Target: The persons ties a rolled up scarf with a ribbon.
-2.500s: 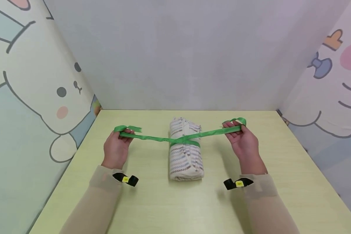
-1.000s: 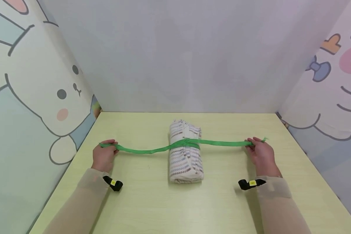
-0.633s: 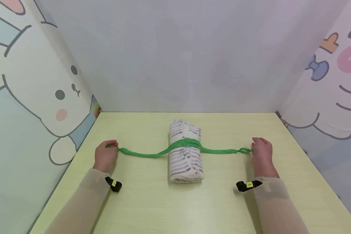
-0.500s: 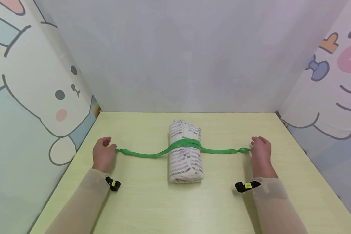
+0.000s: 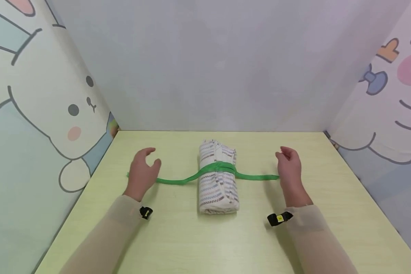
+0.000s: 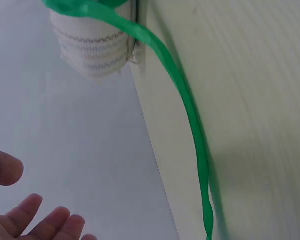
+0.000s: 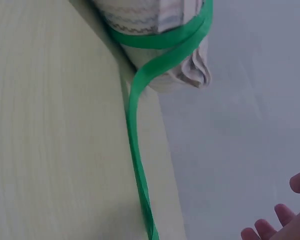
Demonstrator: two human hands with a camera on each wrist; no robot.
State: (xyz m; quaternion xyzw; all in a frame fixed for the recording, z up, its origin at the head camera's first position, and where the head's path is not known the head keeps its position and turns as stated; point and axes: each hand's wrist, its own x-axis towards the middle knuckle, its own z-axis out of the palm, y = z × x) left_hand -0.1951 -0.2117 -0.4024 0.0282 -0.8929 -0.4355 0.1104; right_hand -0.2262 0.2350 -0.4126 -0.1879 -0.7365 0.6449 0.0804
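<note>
A rolled, striped cloth bundle (image 5: 219,194) lies on the table with a green ribbon (image 5: 171,182) crossed around its middle. The ribbon's two tails stretch out to the left and right over the tabletop. My left hand (image 5: 143,173) hovers above the left tail, thumb and fingers apart, holding nothing; it hides part of that tail. Above the right tail's end is my right hand (image 5: 289,167), its fingers loosely bent and free of the ribbon. Both wrist views show the ribbon (image 6: 190,107) running from the cloth (image 7: 135,15), separate from the fingers.
The pale wooden table (image 5: 205,243) ends at a grey back wall (image 5: 205,68). Walls with cartoon animals (image 5: 48,106) flank it on both sides. A small black camera is strapped to each wrist.
Earlier both hands pulled the ribbon ends apart. They lowered the ends to the table and let go, and have since moved inward and slightly up. The bundle stays in place.
</note>
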